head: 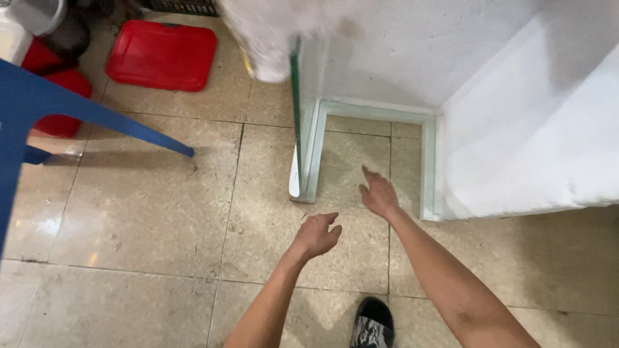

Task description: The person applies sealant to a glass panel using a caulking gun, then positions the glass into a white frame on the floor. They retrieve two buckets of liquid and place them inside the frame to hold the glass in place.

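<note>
Both hands are hanging empty: the left hand [317, 234] loosely curled, the right hand [378, 193] spread, just before the glass tank [309, 151]. Bare tiled floor [142, 212] is lying open leftward, toward the blue chair [39, 116].
</note>
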